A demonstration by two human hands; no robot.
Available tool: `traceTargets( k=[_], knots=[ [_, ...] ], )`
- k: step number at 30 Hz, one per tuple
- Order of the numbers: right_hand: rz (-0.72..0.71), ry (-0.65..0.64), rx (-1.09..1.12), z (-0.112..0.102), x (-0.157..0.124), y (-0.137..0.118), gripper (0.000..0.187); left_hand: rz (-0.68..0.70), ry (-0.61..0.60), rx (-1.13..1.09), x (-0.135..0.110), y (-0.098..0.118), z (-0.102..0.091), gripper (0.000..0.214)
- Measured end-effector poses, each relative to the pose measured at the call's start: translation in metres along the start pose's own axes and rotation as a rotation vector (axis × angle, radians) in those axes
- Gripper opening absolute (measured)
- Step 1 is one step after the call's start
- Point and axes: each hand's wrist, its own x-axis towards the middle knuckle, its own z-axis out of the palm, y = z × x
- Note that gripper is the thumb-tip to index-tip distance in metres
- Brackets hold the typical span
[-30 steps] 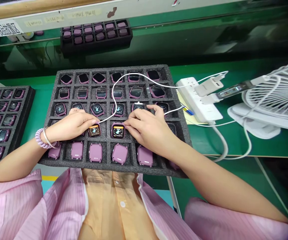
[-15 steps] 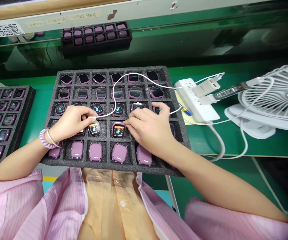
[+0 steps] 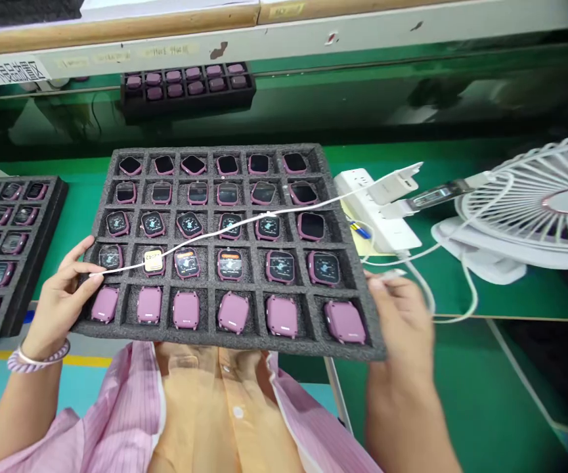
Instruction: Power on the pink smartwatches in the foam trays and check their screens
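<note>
A black foam tray (image 3: 224, 334) holds several rows of pink smartwatches (image 3: 280, 266). Most lie face up with lit screens; the front row lies face down. My left hand (image 3: 62, 295) grips the tray's left edge, thumb on top. Its thumb also presses the end of a thin white cable (image 3: 264, 217) that runs across the watches. My right hand (image 3: 404, 315) is at the tray's right front corner, blurred by motion. A white cable end lies just by its fingertips. The tray's front edge hangs over the table edge above my lap.
A white power strip (image 3: 379, 213) with plugged chargers (image 3: 396, 185) sits right of the tray, and a white desk fan (image 3: 534, 210) beyond it. Another tray of watches (image 3: 42, 217) is at the left, a third (image 3: 188, 98) at the back under a shelf.
Both hands left the watches in the middle of the tray and went out to its left and right edges. The cable, looped before, now lies straighter across the tray.
</note>
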Motion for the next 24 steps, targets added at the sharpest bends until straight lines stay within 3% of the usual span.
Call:
traceTargets(
  k=[3,8,17,20,24],
  knots=[
    [0.191,0.045,0.095,0.012,-0.015,-0.003,0.068,-0.047,0.026,-0.086,-0.001,-0.006,0.010,0.036],
    [0.295,0.030,0.136,0.014,-0.012,-0.010,0.060,-0.060,0.000,-0.085,0.007,-0.007,0.009,0.041],
    [0.211,-0.004,0.180,0.055,0.053,-0.006,0.043,0.113,0.019,-0.055,0.066,-0.004,0.034,0.052],
    [0.027,0.010,0.102,0.047,0.063,-0.010,0.041,0.162,0.019,-0.030,0.060,-0.003,0.028,0.039],
    [-0.465,0.041,-0.181,0.012,0.060,-0.012,0.047,0.280,0.010,0.136,0.031,0.006,0.012,0.022]
  ],
)
